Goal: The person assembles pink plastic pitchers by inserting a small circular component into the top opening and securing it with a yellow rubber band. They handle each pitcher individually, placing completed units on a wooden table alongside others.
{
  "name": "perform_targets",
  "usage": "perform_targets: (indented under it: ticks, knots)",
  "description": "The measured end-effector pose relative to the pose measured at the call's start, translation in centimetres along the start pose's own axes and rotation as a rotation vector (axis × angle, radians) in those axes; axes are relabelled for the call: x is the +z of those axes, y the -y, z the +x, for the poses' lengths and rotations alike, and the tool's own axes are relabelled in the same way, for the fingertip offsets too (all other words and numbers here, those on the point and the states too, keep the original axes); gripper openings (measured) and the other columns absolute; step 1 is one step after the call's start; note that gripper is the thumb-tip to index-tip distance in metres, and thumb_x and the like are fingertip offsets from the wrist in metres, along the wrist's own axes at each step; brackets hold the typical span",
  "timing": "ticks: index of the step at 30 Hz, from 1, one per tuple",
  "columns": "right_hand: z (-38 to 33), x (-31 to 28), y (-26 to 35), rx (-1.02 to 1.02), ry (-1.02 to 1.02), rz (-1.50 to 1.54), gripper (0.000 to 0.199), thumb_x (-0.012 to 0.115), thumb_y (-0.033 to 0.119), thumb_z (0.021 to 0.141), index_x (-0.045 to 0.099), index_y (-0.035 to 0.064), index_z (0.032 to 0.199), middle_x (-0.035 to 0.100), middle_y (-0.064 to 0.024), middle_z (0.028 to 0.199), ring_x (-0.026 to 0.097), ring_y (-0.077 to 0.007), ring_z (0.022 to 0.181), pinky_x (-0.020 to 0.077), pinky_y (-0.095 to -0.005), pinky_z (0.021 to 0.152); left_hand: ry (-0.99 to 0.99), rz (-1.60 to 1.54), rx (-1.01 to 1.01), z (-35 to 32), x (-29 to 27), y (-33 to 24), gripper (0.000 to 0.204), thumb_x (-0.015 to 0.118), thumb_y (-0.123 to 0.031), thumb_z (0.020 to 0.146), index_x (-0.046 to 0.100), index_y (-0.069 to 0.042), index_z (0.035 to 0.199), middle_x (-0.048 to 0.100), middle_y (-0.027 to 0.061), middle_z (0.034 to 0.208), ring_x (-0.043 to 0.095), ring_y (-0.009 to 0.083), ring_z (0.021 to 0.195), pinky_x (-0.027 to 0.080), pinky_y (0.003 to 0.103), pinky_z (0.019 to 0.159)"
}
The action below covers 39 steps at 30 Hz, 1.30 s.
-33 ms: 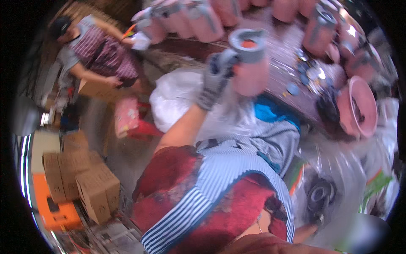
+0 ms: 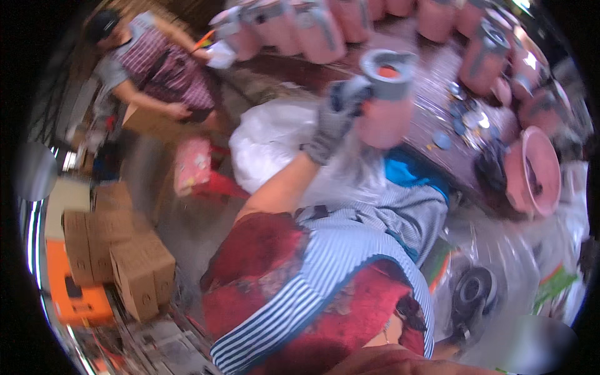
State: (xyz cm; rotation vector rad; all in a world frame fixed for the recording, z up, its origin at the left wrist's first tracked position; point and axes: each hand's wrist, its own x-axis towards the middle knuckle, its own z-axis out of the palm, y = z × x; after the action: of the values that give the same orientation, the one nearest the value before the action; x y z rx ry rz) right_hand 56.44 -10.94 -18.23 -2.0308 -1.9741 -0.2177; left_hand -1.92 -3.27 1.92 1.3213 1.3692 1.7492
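Observation:
My left hand, in a grey knitted glove with dark fingers, is closed on the grey handle of a pink jug. The jug is upright, with a grey collar and spout, and a small orange-red patch shows inside its top. It is raised near the edge of the dark table. At the lower right, my right hand is low beside clear plastic, dark and blurred. It grips a dark grey round lid-like piece with a ring on its face. The right fingers are partly hidden.
Several pink jugs stand along the table's far side. Small loose parts and a pink basin are at the right. A white sack is before the table. Another person stands far left, above cardboard boxes.
The whole view has shifted slightly, so the table and jugs appear a little farther right. Both hands keep their hold.

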Motion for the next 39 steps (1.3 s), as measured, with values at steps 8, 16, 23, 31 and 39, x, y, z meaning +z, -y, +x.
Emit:
perform_targets:
  ticks: [8,16,23,31,39]
  knots:
    - [1.5,-1.4,20.7,-0.736,-0.229,0.196,0.057,0.059,0.052,0.085,0.061,0.0177,0.13,0.049,-0.0153,0.143,0.046,-0.0413,0.129,0.0318,-0.0589,0.11,-0.024,0.327,0.515,-0.2,3.7,-2.5,0.066,0.068,-0.032,0.088,0.04,-0.005,0.142,0.052,0.016,0.134,0.055,0.0286,0.121,0.045,0.042,0.1]
    - [2.6,-0.5,22.0,-0.536,0.131,0.247,0.089,0.068,0.058,0.075,0.038,0.0183,0.149,0.032,-0.0249,0.152,0.029,-0.0496,0.137,0.0287,-0.0611,0.111,0.467,0.957,1.27,7.5,2.3,-6.2,0.05,0.074,-0.04,0.07,0.065,-0.026,0.117,0.055,0.0026,0.126,0.054,0.0285,0.115,0.045,0.05,0.094]
    - [3.8,-3.9,26.0,-0.35,0.231,0.01,0.089,0.07,0.06,0.072,0.043,0.0161,0.144,0.038,-0.0218,0.148,0.033,-0.0473,0.136,0.0307,-0.0608,0.11,0.737,0.917,1.568,13.1,7.9,-4.1,0.039,0.075,-0.044,0.067,0.065,-0.021,0.096,0.066,0.0001,0.106,0.062,0.0249,0.1,0.047,0.044,0.086]
    - [6.2,-10.4,25.4,0.082,0.095,1.173,0.086,0.068,0.055,0.08,0.04,0.0053,0.145,0.037,-0.0196,0.151,0.034,-0.0388,0.139,0.028,-0.0515,0.113,-0.12,-0.264,0.291,8.1,-3.9,-3.9,0.013,0.061,-0.027,0.091,0.059,-0.014,0.095,0.06,-0.0001,0.087,0.058,0.0172,0.079,0.048,0.037,0.075]
    - [14.8,-20.2,37.5,-0.695,-0.167,1.338,0.091,0.061,0.059,0.085,0.037,-0.0041,0.146,0.036,-0.0216,0.152,0.032,-0.0363,0.142,0.0219,-0.047,0.116,0.005,-0.549,-0.118,-1.2,-9.7,-5.6,0.031,0.062,-0.03,0.098,0.052,-0.003,0.108,0.057,0.0038,0.087,0.056,0.0138,0.079,0.049,0.028,0.075]
